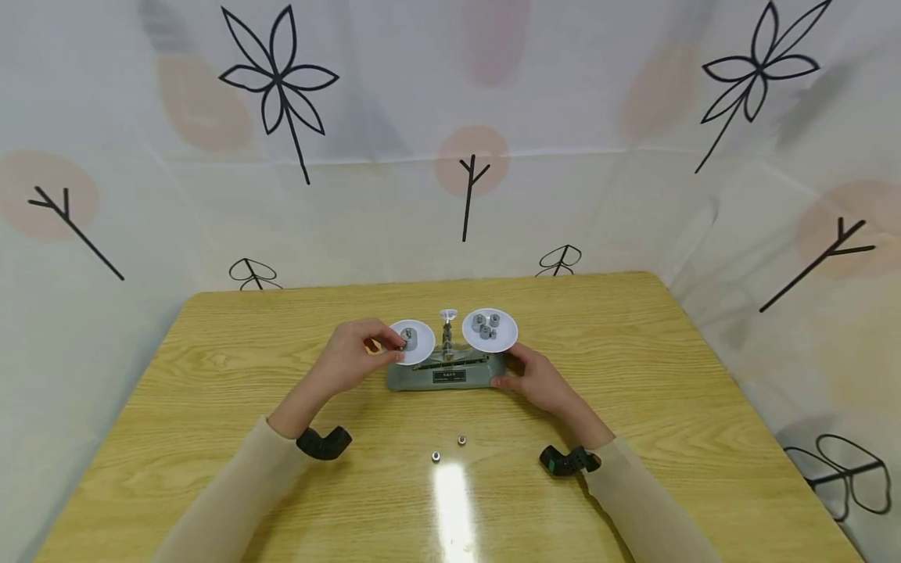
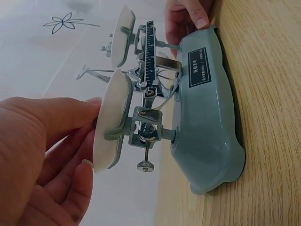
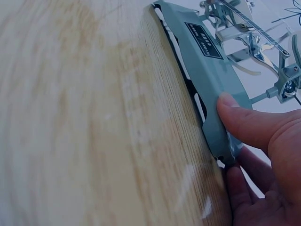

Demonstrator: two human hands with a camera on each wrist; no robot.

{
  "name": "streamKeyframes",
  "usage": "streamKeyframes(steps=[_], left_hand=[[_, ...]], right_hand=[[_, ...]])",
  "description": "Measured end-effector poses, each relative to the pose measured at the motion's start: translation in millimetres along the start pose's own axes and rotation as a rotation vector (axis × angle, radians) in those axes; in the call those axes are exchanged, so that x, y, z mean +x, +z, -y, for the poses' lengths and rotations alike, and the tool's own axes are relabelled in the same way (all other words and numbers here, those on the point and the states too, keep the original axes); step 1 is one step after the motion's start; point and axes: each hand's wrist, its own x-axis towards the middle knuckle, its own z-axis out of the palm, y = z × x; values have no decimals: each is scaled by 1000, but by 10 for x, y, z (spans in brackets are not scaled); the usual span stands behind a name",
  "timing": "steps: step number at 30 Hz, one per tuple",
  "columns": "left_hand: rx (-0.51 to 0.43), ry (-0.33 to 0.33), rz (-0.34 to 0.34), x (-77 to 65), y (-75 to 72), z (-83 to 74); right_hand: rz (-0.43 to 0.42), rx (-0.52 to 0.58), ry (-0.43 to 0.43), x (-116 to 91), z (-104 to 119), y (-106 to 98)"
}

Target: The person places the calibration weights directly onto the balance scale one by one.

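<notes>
A grey-green balance scale (image 1: 446, 378) stands on the table, a white pan on each side. At the left pan (image 1: 425, 356), the left hand (image 1: 352, 356) pinches a small metal weight between thumb and index finger; the fingertips mostly hide it. A larger metal weight (image 1: 409, 336) sits on that pan. Several metal weights (image 1: 485, 331) stand on the right pan (image 1: 508, 331). The right hand (image 1: 535, 379) grips the right end of the base, its thumb (image 3: 230, 106) on the front face and its fingers behind.
Two small metal weights, one farther left (image 1: 436, 457) and one farther right (image 1: 461, 440), stand on the wooden table (image 1: 211, 407) in front of the scale. A patterned cloth (image 1: 394, 211) hangs behind the table and at both sides.
</notes>
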Motion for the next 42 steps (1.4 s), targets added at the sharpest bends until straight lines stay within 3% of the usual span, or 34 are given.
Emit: streamKeyframes(steps=[12, 27, 42], left_hand=[[-7, 3, -16, -13, -11, 9], [-86, 20, 7, -136, -44, 25], [-163, 25, 73, -336, 38, -11]], right_hand=[[13, -7, 6, -105, 408, -38], [9, -1, 12, -88, 397, -43], [8, 3, 24, -109, 404, -28]])
